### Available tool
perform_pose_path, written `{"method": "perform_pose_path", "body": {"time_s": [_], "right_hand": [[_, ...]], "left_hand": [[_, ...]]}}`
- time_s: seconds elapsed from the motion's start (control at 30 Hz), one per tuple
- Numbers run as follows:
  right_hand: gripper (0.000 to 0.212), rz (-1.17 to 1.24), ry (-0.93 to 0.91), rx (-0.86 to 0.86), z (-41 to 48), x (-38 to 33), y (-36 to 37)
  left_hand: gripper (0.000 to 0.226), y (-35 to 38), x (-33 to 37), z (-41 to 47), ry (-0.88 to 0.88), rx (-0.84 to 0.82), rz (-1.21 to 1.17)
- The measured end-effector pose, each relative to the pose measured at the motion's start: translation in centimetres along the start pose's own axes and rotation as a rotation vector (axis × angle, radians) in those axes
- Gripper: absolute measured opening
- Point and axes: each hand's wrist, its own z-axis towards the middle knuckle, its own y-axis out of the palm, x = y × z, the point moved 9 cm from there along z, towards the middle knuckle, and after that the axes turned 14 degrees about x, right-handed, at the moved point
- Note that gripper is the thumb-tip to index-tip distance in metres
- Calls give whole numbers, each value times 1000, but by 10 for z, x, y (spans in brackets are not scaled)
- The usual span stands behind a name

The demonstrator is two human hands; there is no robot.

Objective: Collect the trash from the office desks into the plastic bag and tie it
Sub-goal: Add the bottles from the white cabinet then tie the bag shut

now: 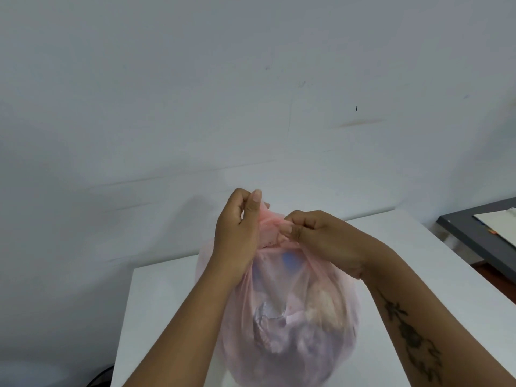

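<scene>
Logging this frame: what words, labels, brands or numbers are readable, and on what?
No text can be read anywhere in the frame.
On the bag: pink, see-through, no print visible.
On the paper on the dark desk: too small and blurred to read.
On the wall: scuff marks only, no letters.
The tattoo on the right forearm: a pattern, no words.

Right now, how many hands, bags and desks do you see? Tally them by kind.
Hands: 2, the left hand and the right hand, both pinching the bag's gathered top.
Plastic bags: 1, the pink plastic bag, holding trash.
Desks: 2, the white desk below the bag and the dark desk at far right.
Total: 5.
</scene>
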Motion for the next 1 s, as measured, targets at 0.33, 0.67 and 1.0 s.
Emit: {"method": "perform_pose_path", "body": {"time_s": [0.33,0.67,1.0], "right_hand": [[49,312,125,-40,-1,12,0],[72,-243,-276,243,-12,0,-16],[55,-560,-482,335,-15,-9,-5]], "left_hand": [[15,5,-8,-6,-176,-210,-51],[22,13,-28,-4,-432,-206,-83],[26,20,-30,-9,-579,-270,-166]]}}
